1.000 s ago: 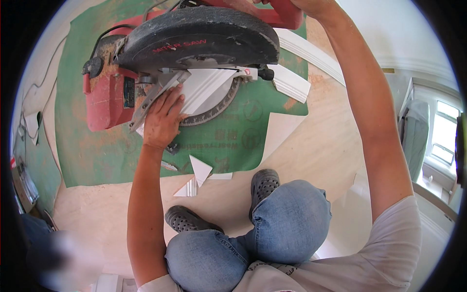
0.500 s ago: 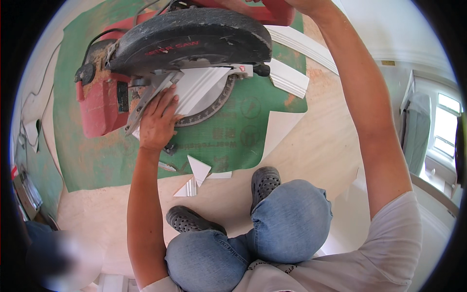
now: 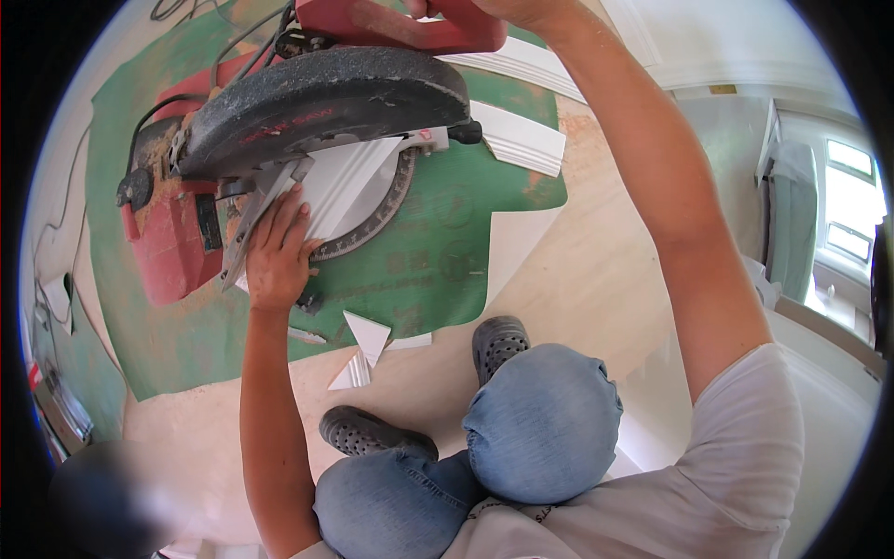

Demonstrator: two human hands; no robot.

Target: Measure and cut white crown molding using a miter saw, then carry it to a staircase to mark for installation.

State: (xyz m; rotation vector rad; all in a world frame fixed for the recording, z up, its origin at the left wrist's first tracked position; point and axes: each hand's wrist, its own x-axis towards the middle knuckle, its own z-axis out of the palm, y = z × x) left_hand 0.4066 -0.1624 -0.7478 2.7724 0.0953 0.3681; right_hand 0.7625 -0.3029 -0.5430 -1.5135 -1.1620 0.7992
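Observation:
A red and black miter saw (image 3: 321, 107) stands on a green floor covering, its dark round guard coated in dust. Under the guard, a white ridged strip of moulding (image 3: 346, 186) lies at a slant on the saw's round table. My left hand (image 3: 279, 261) rests flat on the moulding's near end, beside the metal fence (image 3: 253, 219), with fingers stretched out. At the top edge of the picture, my right hand (image 3: 517, 11) is closed round the red saw handle (image 3: 456, 30); part of that hand is cut off. The guard hides the blade and the moulding's far end.
Small white moulding offcuts (image 3: 366, 335) lie near my shoes (image 3: 372, 431). Longer white moulding pieces (image 3: 524, 140) lie right of the saw. A black cable (image 3: 140, 140) curves along the saw's left side. Sawdust dots the green covering (image 3: 391, 289).
The whole view has shifted, so the saw appears further left and slightly lower. My left hand stays on the moulding and my right hand stays on the handle.

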